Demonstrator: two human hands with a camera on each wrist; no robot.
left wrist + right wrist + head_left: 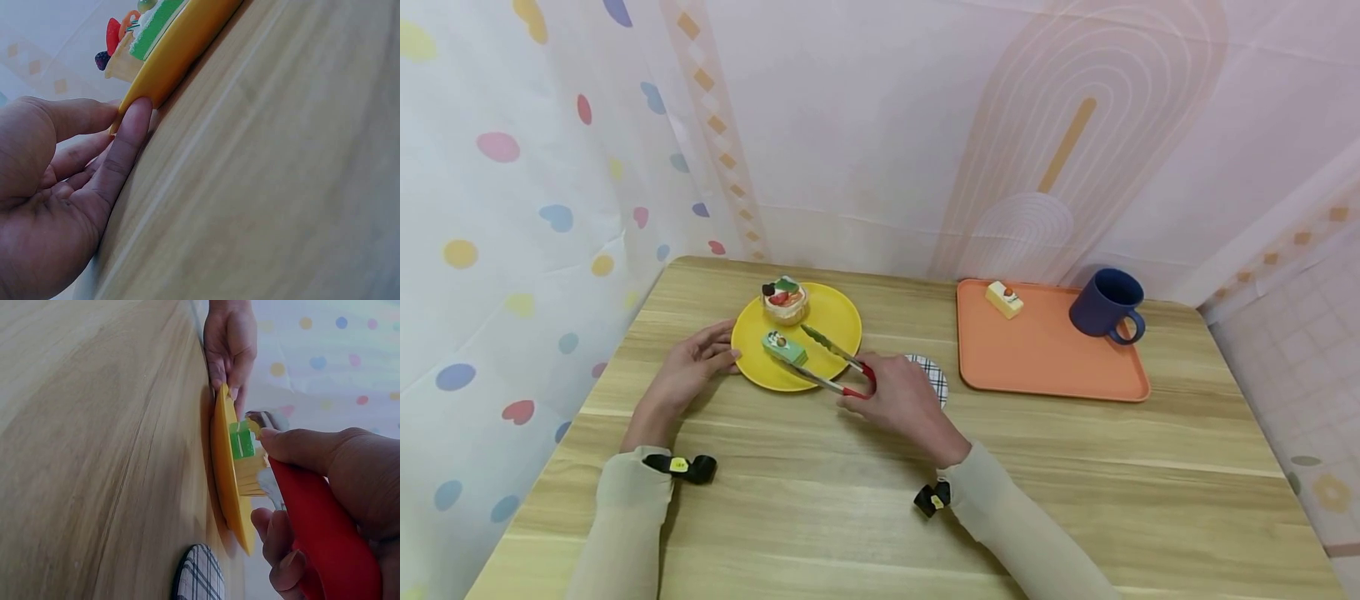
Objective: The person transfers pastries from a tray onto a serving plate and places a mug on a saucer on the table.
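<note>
My left hand point(696, 362) pinches the left rim of a yellow plate point(842, 321); the left wrist view shows thumb point(134, 128) and fingers at its edge. On this plate lies a green cake slice point(785, 348) with a decorated white top. Behind the slice sits a fruit tart point(786, 302) with red fruit, a dark berry and a green piece. My right hand point(898, 396) grips tongs point(838, 354) by their red handles point(319, 531). The tongs' arms are spread over the plate, one along the slice's near side, the other tip to its right.
A checked round coaster point(934, 379) lies partly behind my right hand. Farther right, an orange tray point(1045, 358) carries a small yellow cake piece point(1004, 299) and a dark blue mug point(1105, 304). Patterned curtains point(865, 150) hang along the back and sides of the wooden table point(805, 517).
</note>
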